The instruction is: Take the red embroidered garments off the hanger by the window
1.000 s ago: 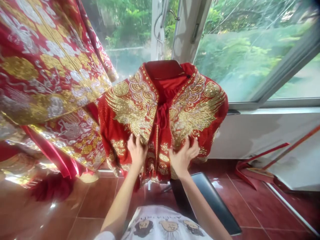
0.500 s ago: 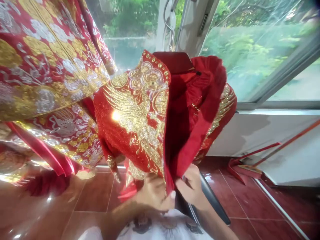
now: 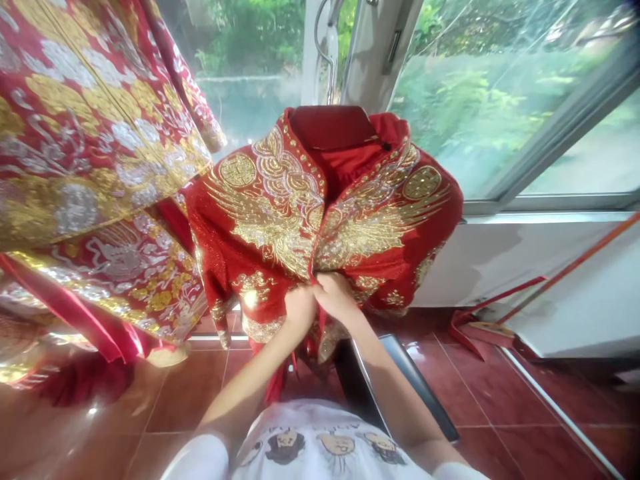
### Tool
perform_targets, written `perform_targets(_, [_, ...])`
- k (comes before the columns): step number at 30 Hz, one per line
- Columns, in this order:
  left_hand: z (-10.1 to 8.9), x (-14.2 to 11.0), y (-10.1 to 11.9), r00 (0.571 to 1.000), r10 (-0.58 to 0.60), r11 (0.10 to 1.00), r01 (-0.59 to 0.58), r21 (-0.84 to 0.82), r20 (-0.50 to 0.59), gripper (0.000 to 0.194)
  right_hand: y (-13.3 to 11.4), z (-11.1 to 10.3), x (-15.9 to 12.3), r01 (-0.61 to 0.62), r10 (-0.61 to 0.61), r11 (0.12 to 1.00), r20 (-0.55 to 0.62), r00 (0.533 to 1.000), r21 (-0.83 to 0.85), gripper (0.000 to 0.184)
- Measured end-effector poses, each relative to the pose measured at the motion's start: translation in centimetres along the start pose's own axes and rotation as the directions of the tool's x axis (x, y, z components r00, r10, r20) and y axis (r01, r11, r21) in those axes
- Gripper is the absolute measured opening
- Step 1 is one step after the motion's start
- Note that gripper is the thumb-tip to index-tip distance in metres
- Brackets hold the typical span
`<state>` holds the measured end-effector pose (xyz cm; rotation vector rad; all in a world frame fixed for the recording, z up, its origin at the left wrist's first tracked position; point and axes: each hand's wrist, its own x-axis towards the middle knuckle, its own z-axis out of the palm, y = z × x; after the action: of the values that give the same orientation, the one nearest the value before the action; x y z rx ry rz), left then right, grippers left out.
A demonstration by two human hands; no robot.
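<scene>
A red jacket (image 3: 270, 213) with heavy gold and silver embroidery hangs on a red padded hanger (image 3: 327, 127) before the window. Its two front panels meet at the centre. My left hand (image 3: 299, 308) and my right hand (image 3: 336, 297) are side by side at the lower middle of the front opening. Both are closed, pinching the edges of the jacket together. What the fingertips hold at the seam is too small to make out.
A larger red and gold embroidered garment (image 3: 90, 153) hangs at the left, close to the jacket. A dark flat panel (image 3: 400, 373) lies on the red tiled floor (image 3: 500, 413) below. Red-handled tools (image 3: 505, 313) lean by the white wall at the right.
The right front panel, which was flipped open showing the red lining, is closed again. My hands rose from the hem and now pinch the front edges together at the centre.
</scene>
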<state>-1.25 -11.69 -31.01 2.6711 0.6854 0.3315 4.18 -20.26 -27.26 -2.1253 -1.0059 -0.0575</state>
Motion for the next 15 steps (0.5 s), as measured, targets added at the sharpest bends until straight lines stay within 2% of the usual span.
perform_targets(4, [0.0,0.0,-0.3,0.999,-0.038,0.995,0.036,-0.088,-0.019,0.027,0.7,0.6,0.8,-0.040,0.039,0.999,-0.034,0.999,-0.020,0.019])
perform_targets(6, [0.3,-0.3,-1.6,0.999,-0.042,0.983,0.035,-0.183,-0.034,0.023,1.4,1.5,0.2,-0.054,0.053,0.999,-0.075,0.996,-0.009,0.013])
perform_targets(8, [1.0,-0.9,-3.6,0.998,-0.044,0.951,0.026,-0.309,-0.050,0.020,2.3,2.8,-1.0,-0.073,0.082,0.994,-0.117,0.990,0.084,0.009])
perform_targets(11, [3.1,-2.2,-7.2,0.997,-0.068,0.846,0.037,-0.532,-0.039,0.025,4.2,5.3,-3.5,-0.121,0.161,0.952,-0.122,0.979,0.283,0.014])
perform_targets(15, [6.5,-4.5,-12.0,0.974,-0.218,0.615,0.183,-0.767,0.057,0.035,8.2,8.5,-7.8,-0.279,0.345,0.845,-0.066,0.936,0.455,0.024])
